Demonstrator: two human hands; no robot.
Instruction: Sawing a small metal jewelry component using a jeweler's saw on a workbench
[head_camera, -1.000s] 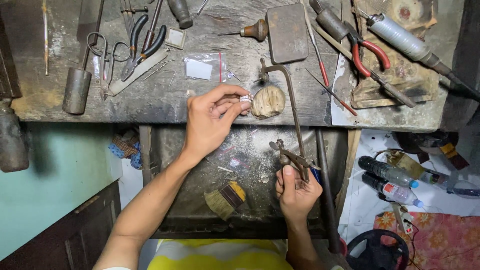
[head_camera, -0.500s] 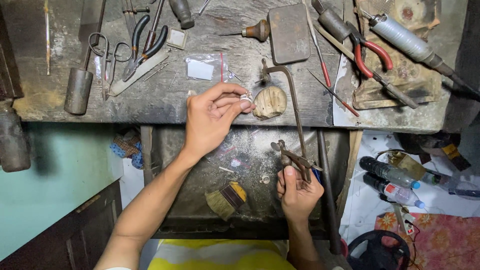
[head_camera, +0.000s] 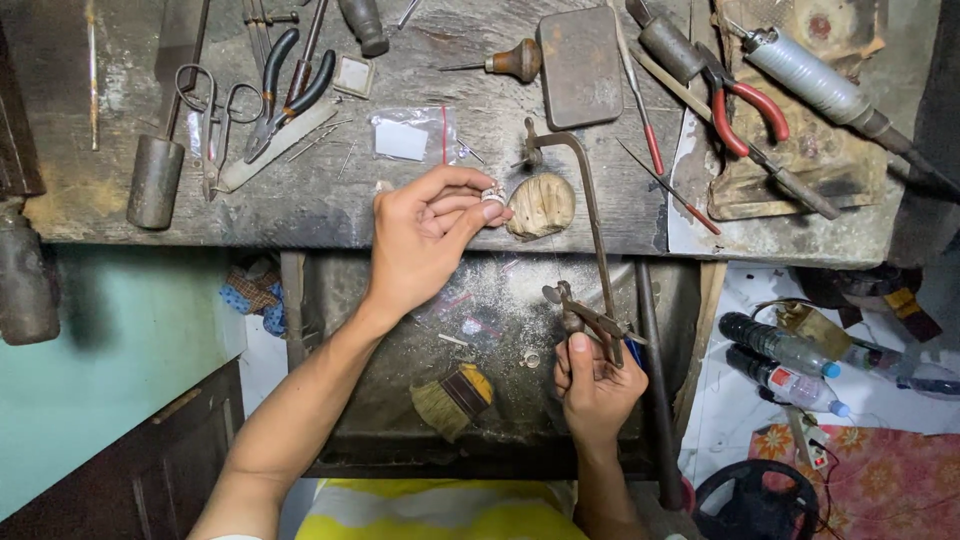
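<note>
From the head camera, the left hand (head_camera: 425, 235) pinches a small silver ring (head_camera: 492, 195) between thumb and fingertips, held against the worn wooden bench pin (head_camera: 541, 205) at the bench's front edge; the right hand (head_camera: 597, 385) is closed round the handle of a jeweller's saw (head_camera: 590, 240) below that edge, its frame reaching up beside the pin. The step looks like setting up a cut; the next move would call for bracing the ring firmly and aligning the blade before any stroke.

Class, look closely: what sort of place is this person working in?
Probably a jeweller's bench: the left hand holds a small ring at a worn wooden bench peg, the right hand grips a piercing saw.
</note>
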